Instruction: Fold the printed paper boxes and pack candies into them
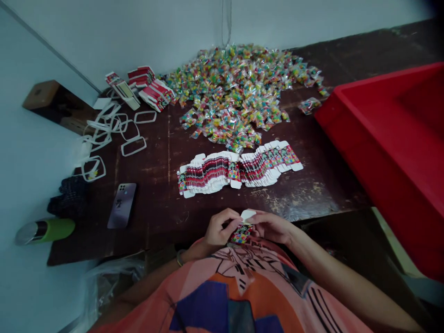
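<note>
Close to my body, both hands hold one small printed carton (pixel 241 233), red and black with coloured dots, its white top flap (pixel 248 214) raised. My left hand (pixel 222 227) pinches the carton's left side between thumb and fingers. On the other side, my right hand (pixel 268 225) grips the right edge near the flap. Just beyond my hands, a long overlapping row of flattened cartons (pixel 208 173) lies across the dark table. Behind that row spreads a large heap of clear packets with colourful sweets (pixel 239 92).
A big red bin (pixel 367 134) stands at the right. At the left are a phone (pixel 122 206), a green bottle (pixel 55 230), dark cloth (pixel 69 196), white bands (pixel 133 145), a wooden box (pixel 57 104) and stacked cartons (pixel 157 95). The table's front edge (pixel 333 210) is near me.
</note>
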`<state>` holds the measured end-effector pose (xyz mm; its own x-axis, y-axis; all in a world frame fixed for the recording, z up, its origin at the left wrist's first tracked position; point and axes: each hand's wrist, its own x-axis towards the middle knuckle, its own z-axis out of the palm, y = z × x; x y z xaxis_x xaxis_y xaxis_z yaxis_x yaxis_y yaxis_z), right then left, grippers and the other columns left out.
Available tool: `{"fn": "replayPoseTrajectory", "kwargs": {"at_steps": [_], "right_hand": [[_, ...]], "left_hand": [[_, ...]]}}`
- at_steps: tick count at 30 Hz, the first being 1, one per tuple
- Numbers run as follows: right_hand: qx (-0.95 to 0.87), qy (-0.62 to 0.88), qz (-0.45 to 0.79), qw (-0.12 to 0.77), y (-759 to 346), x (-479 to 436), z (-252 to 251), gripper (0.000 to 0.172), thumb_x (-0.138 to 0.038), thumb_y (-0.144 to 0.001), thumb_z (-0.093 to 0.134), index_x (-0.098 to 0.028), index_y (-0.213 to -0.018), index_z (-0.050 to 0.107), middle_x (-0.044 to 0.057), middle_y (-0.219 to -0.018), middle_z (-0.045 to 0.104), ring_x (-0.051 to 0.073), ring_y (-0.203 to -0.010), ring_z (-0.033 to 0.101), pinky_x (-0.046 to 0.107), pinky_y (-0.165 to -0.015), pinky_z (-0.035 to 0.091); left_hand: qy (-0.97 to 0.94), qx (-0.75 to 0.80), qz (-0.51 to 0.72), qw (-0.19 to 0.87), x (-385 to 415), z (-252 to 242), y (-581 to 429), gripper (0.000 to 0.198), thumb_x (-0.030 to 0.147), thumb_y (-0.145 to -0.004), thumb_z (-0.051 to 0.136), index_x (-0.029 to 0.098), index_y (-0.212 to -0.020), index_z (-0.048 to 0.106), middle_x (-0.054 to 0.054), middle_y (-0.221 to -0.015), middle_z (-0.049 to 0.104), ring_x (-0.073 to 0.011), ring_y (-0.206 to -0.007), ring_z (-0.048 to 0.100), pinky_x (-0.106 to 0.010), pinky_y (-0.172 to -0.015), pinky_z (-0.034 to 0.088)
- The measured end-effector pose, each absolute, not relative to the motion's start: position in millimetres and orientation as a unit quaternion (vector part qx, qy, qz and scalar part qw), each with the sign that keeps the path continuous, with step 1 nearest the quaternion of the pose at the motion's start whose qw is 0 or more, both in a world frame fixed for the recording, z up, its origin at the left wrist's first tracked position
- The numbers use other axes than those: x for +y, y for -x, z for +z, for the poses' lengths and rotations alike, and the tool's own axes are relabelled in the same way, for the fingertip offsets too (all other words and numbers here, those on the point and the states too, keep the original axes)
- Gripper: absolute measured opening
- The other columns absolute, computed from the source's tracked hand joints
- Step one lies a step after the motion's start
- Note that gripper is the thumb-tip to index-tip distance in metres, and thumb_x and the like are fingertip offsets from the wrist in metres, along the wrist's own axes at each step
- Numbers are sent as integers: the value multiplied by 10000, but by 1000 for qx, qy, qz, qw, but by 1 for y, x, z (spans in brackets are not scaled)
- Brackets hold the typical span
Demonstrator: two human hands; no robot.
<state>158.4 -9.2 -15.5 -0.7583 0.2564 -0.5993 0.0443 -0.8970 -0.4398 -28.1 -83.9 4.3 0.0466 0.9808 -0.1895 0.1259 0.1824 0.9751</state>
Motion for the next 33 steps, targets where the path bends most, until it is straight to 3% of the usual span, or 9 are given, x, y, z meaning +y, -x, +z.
{"fn": "replayPoseTrajectory", "kwargs": {"at_steps": [2,5,8,14,17,21,26,31,33], "right_hand": [[-283,341,895,52,-158,-4,-8,268,-251,-648,767,-160,-858,627,-20,-732,581,53,-535,470,176,-525,430],[-498,341,789,111,-153,1,7,180,-316,-745,715,-151,-808,683,15,-813,596,97,-679,535,211,-618,450],[-634,321,688,147,-149,0,14,337,-392,-879,561,-144,-698,700,38,-827,589,128,-753,553,250,-686,451],[-679,307,649,154,-149,1,9,237,-349,-877,581,-201,-982,733,62,-919,653,162,-830,610,288,-751,488],[-765,223,586,147,-156,4,10,263,-280,-912,520,-234,-1112,685,78,-1043,629,180,-975,583,323,-857,479],[-846,182,489,109,-158,2,10,358,-212,-909,495,-229,-1252,592,112,-1134,598,216,-1058,533,383,-907,460],[-846,177,491,108,-152,27,7,337,-212,-904,513,-247,-1228,600,86,-1093,637,203,-1014,566,372,-894,466],[-833,313,422,174,-155,106,15,279,-298,-899,533,-243,-1153,635,76,-1082,652,223,-986,599,397,-885,459],[-840,333,383,194,-151,125,27,225,-312,-894,538,-219,-1039,683,83,-1016,661,233,-940,606,400,-861,458]], "left_hand": [[-402,551,427,594,-81,5,22,165,301,-766,631,168,-855,589,-18,-803,602,-133,-720,548,-248,-704,425],[-226,495,441,714,-76,-2,13,362,259,-707,621,189,-1051,531,6,-840,603,-127,-725,552,-253,-714,429],[-136,437,439,773,-75,-13,10,354,230,-696,564,160,-1043,556,-12,-856,618,-150,-774,575,-282,-754,439],[-87,356,424,828,-86,-22,18,601,221,-656,621,184,-1243,499,-81,-1060,639,-228,-905,621,-350,-800,458],[-119,356,425,824,-90,-23,24,730,129,-631,655,226,-1325,452,-90,-1234,582,-224,-1012,592,-330,-871,433],[-126,395,409,813,-92,-27,24,708,156,-687,637,236,-1359,431,-87,-1266,571,-210,-1017,586,-329,-885,428],[-198,453,414,764,-87,-19,28,629,256,-748,642,233,-1347,452,-80,-1216,592,-201,-987,593,-320,-868,443],[-360,542,354,672,-77,6,60,337,226,-735,663,160,-1065,653,-62,-1048,638,-181,-942,573,-281,-870,425],[-379,545,348,661,-75,12,73,391,205,-718,675,173,-1105,633,-53,-1061,627,-175,-958,558,-273,-875,418]]}}
